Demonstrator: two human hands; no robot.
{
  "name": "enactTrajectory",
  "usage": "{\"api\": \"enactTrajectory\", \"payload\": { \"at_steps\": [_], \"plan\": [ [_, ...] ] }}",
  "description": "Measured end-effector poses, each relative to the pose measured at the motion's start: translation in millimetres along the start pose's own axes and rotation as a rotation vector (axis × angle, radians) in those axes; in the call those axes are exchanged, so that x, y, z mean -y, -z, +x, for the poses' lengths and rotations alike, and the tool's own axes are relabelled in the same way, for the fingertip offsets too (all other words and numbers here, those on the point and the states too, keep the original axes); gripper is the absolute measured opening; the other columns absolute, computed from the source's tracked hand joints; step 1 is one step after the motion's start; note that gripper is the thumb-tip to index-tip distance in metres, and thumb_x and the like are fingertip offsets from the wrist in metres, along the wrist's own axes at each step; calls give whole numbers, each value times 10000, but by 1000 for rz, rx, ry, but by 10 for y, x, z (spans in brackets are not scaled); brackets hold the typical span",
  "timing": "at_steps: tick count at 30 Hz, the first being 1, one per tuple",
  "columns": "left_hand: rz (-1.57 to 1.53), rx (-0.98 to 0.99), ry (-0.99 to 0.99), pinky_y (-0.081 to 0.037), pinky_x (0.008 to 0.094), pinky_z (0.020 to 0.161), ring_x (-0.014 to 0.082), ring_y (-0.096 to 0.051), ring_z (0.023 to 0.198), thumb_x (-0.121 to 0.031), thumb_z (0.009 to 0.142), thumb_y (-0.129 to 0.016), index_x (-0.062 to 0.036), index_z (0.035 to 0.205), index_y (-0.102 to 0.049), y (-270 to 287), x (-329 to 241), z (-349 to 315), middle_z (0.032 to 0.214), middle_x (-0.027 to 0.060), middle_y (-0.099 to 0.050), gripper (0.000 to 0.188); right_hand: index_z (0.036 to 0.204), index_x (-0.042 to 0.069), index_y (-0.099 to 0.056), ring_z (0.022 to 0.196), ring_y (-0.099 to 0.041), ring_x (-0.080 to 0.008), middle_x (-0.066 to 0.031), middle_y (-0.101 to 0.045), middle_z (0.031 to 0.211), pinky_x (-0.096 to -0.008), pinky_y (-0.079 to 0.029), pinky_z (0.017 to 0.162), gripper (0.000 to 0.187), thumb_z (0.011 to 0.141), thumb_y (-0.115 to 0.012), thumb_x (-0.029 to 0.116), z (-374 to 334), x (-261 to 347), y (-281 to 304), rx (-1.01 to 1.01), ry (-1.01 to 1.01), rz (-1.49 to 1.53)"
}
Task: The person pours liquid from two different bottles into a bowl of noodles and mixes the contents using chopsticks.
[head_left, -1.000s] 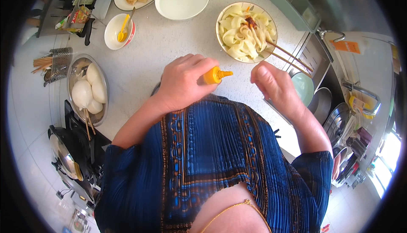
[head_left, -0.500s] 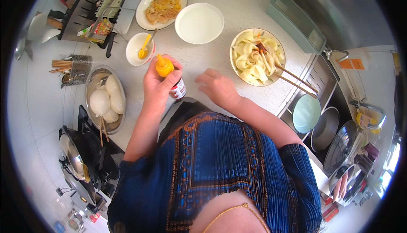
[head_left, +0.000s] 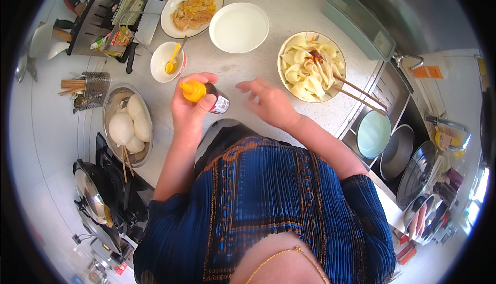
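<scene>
My left hand (head_left: 190,109) is wrapped round a dark sauce bottle (head_left: 219,101) with a yellow nozzle cap, held tilted above the counter. Beside it hovers my right hand (head_left: 269,104), fingers apart and holding nothing. To the right of that hand sits a bowl of wide noodles (head_left: 306,72) topped with a dark reddish sauce, two chopsticks (head_left: 361,96) resting over its rim. Just beyond the bottle stands a small white bowl (head_left: 161,71) with a yellow spoon in it. An empty white plate (head_left: 239,28) lies further back.
A plate of cooked yellow food (head_left: 195,12) sits at the back. On the left, a metal basin (head_left: 150,124) holds several white dough-like rounds, near a stove (head_left: 95,196) and a knife rack (head_left: 85,13). The right side has a sink with a pale green bowl (head_left: 374,133) and pans.
My left hand has tilted the bottle further over and raised it slightly, with its cap now pointing left. The right hand's fingers have spread a little.
</scene>
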State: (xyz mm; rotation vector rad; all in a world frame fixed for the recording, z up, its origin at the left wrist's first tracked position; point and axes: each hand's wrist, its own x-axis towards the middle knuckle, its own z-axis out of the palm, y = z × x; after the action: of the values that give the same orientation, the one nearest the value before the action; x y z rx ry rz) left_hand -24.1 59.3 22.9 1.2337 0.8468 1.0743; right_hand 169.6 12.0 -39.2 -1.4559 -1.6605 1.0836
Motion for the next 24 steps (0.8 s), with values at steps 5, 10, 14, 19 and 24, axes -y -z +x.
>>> {"api": "enactTrajectory", "payload": {
  "at_steps": [5, 10, 14, 19, 24],
  "plan": [
    [-69, 88, 76, -435, 303, 908, 176, -542, 1007, -157, 789, -756, -47, 1070, -518, -321, 37, -105, 1122, 136, -580, 385, 1204, 109, -526, 1007, -571, -333, -121, -591, 1062, -413, -496, 823, 611, 679, -785, 284, -159, 136, 1, -45, 159, -57],
    [-23, 219, 51, -404, 342, 983, 207, -518, 1125, -200, 764, -786, -24, 1234, -453, -423, 117, -150, 1243, 129, -523, 602, 1175, 61, -516, 967, -587, -347, -137, -606, 1016, -420, -490, 817, 652, 640, -805, 296, -230, 109, 14, -70, 132, -35],
    [64, 386, 219, -389, 336, 1017, 205, -470, 1206, -231, 719, -824, -21, 1320, -388, -317, 180, -186, 1368, 118, -419, 772, 1161, 31, -511, 946, -594, -351, -153, -612, 989, -422, -488, 817, 648, 637, -805, 275, -308, 126, 96, -82, 144, 13],
    [86, 370, 213, -423, 318, 972, 191, -487, 1180, -171, 722, -818, -34, 1320, -402, -308, 307, -248, 1364, 105, -423, 742, 1232, 31, -495, 981, -593, -364, -186, -596, 1078, -416, -487, 847, 642, 710, -772, 281, -370, 172, 175, -19, 103, 46],
    [20, 335, 348, -436, 283, 913, 153, -530, 1063, -145, 711, -818, -34, 1285, -443, -298, 179, -202, 1249, 76, -502, 694, 1181, 46, -517, 894, -627, -292, -158, -612, 1021, -368, -518, 763, 469, 800, -708, 240, -602, 170, 356, 7, 20, 173]
  ]
}}
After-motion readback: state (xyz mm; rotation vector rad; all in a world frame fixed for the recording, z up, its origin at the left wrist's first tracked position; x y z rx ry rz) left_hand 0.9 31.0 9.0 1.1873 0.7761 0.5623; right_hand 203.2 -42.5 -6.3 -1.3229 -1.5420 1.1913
